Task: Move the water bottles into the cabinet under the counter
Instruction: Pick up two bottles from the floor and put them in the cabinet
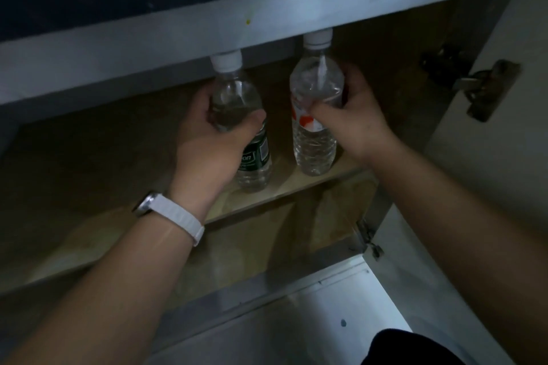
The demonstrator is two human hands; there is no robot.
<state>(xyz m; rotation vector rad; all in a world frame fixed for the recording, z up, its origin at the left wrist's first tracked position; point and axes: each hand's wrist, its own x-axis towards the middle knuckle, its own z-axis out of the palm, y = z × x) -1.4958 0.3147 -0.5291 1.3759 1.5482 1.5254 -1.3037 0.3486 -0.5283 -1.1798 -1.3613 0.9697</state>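
Observation:
Two clear water bottles with white caps stand upright on the wooden shelf (pixel 89 163) inside the open cabinet under the counter. My left hand (pixel 207 139) is wrapped around the upper body of the green-label bottle (pixel 255 163). My right hand (pixel 355 115) grips the shoulder of the red-and-white-label bottle (pixel 314 142) from its right side. Both bottle bases rest near the shelf's front edge. Their caps reach up to the counter's pale front rail (pixel 207 27).
The cabinet door (pixel 486 133) stands open on the right, with metal hinges (pixel 474 83) on its inner face. Below the shelf lies the cabinet's lower floor (pixel 252 249). A pale tiled floor (pixel 311 320) and a dark-clothed knee (pixel 409 350) are at the bottom.

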